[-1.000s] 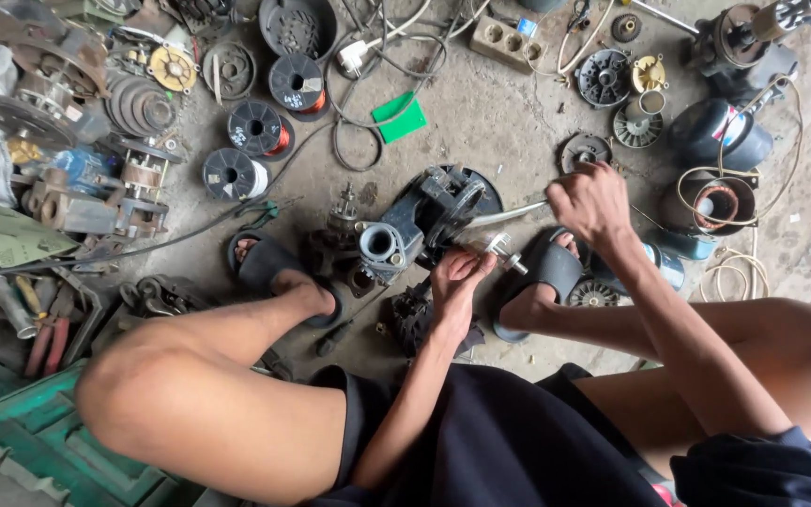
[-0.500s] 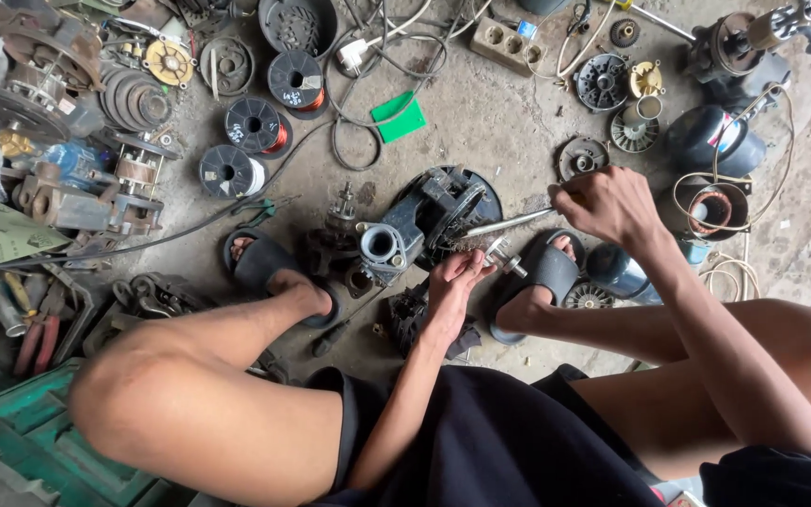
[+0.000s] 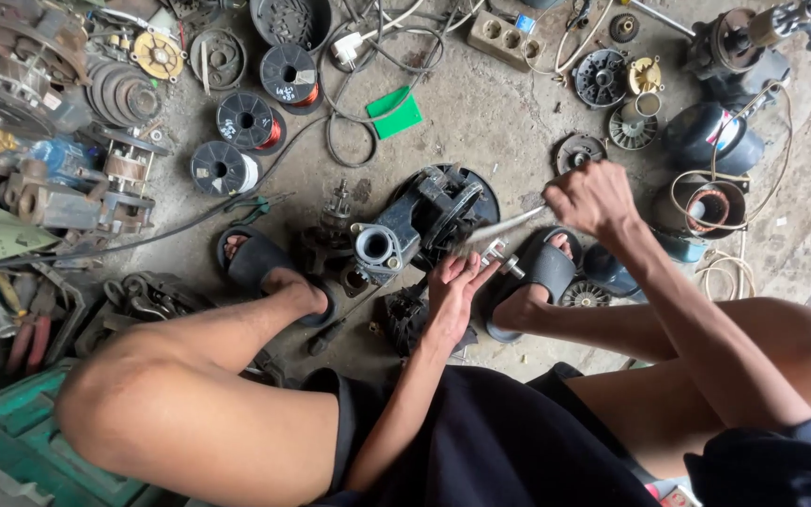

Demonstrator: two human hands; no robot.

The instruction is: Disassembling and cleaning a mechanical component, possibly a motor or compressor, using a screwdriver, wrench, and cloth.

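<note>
Gripping a long metal tool (image 3: 504, 226) at frame centre, my right hand (image 3: 593, 195) fingers clamp its handle; my left hand (image 3: 452, 286) fingers curl around a small metal fitting (image 3: 495, 252) beside the black pump housing (image 3: 424, 221).

A dark cast-metal pump housing (image 3: 424, 218) with a pale round pipe opening lies tilted on the floor, just left of the left hand (image 3: 454, 286). A long silvery metal tool (image 3: 504, 226) slants from the raised right hand (image 3: 593, 195) down toward the left hand's fingertips.
</note>
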